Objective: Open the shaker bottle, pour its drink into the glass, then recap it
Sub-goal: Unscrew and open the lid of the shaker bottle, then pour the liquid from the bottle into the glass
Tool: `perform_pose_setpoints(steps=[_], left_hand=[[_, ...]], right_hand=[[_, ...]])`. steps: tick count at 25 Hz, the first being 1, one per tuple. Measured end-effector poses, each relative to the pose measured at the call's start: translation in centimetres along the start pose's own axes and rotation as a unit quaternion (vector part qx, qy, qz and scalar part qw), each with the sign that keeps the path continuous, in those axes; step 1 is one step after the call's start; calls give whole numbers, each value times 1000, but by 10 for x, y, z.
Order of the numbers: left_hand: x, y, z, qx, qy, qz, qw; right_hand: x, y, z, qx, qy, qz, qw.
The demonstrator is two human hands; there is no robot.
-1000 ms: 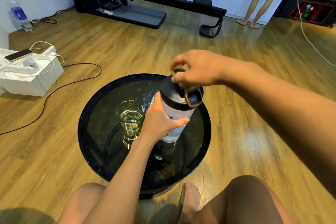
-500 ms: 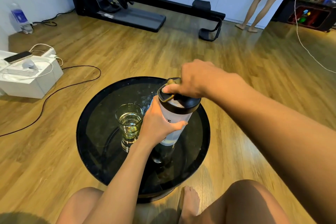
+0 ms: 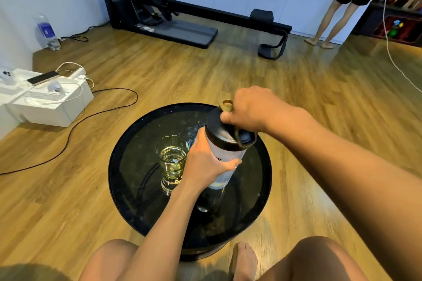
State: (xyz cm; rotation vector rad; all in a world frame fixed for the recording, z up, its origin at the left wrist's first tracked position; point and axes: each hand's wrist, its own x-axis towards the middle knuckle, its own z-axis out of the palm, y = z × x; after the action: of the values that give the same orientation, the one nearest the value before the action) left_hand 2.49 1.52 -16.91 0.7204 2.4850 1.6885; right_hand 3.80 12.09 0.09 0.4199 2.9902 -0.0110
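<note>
A frosted white shaker bottle (image 3: 230, 159) with a black lid (image 3: 219, 132) and an olive loop handle stands upright on a round black glass table (image 3: 137, 166). My left hand (image 3: 203, 164) is wrapped around the bottle's body. From above, my right hand (image 3: 249, 109) grips the lid at its far side, fingers closed on it. Just left of the bottle stands a clear glass (image 3: 172, 157) partly filled with a yellow-green drink, touching neither hand.
My bare knees and a foot (image 3: 245, 260) sit at the table's near edge. A white box (image 3: 45, 102) with phones and cables lies on the floor to the left. Exercise equipment (image 3: 182, 20) and a standing person (image 3: 342, 7) are far back.
The bottle with both hands on it has dropped lower onto the table. The lid has turned, its loop handle swinging from the near right round to the far side.
</note>
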Motion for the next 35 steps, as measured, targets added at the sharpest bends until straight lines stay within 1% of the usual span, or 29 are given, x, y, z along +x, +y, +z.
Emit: perform_pose_setpoints(steps=[3, 4, 6, 8, 9, 10, 12, 13, 14, 15, 16, 17, 18, 19, 20, 22, 25, 27, 30, 33, 34, 35], left_hand=[[-3, -1, -1, 12, 8, 12, 1000], [-4, -1, -2, 18, 10, 15, 1000], [-5, -1, -4, 16, 13, 13, 1000], [-6, -2, -8, 3, 11, 0, 1000], [-7, -2, -10, 1, 8, -7, 1000], [-8, -3, -12, -1, 5, -13, 1000], [-11, -3, -15, -4, 7, -21, 1000], [-12, -3, -16, -3, 8, -21, 1000], [-13, -3, -16, -2, 8, -21, 1000], [-14, -2, -16, 1, 8, -20, 1000], [-15, -2, -16, 4, 9, -17, 1000], [-16, -2, -16, 8, 9, -13, 1000], [-16, -2, -15, 13, 10, -12, 1000], [-16, -2, -15, 19, 11, -13, 1000], [-17, -2, -15, 24, 12, -15, 1000], [-20, -3, -16, 33, 8, -16, 999], [-24, -7, -18, 32, -8, -21, 999], [-27, -10, -18, 36, -7, -29, 999], [-30, -11, -15, 48, 4, -32, 998], [-29, -13, -13, 54, 16, -34, 998], [-29, -13, -13, 56, 20, -34, 998], [-29, -12, -13, 54, 24, -34, 998]], right_hand=[[-5, 8, -3, -14, 26, -144, 989], [-7, 11, -1, -4, 37, -171, 985], [-12, 20, 2, 82, 79, -178, 977], [-14, 34, 4, 209, 116, -129, 962], [-14, 42, 7, 280, 122, -92, 948], [-14, 50, 12, 357, 121, -52, 925], [-16, 66, 28, 505, 117, 39, 854], [-17, 74, 38, 556, 116, 91, 818], [-17, 83, 49, 587, 111, 142, 789], [-17, 90, 63, 602, 101, 188, 770], [-17, 96, 78, 603, 91, 227, 759], [-16, 100, 95, 594, 83, 261, 756], [-14, 101, 112, 574, 80, 288, 763], [-13, 99, 128, 539, 79, 304, 781], [-12, 95, 141, 494, 76, 309, 810], [-9, 87, 161, 403, 58, 295, 865], [-4, 80, 182, 288, 32, 267, 919], [-3, 76, 195, 244, 24, 250, 937], [-4, 70, 207, 221, -5, 232, 947], [-8, 66, 200, 190, -27, 217, 957], [-10, 63, 194, 194, -26, 191, 962], [-14, 59, 188, 212, -22, 145, 966]])
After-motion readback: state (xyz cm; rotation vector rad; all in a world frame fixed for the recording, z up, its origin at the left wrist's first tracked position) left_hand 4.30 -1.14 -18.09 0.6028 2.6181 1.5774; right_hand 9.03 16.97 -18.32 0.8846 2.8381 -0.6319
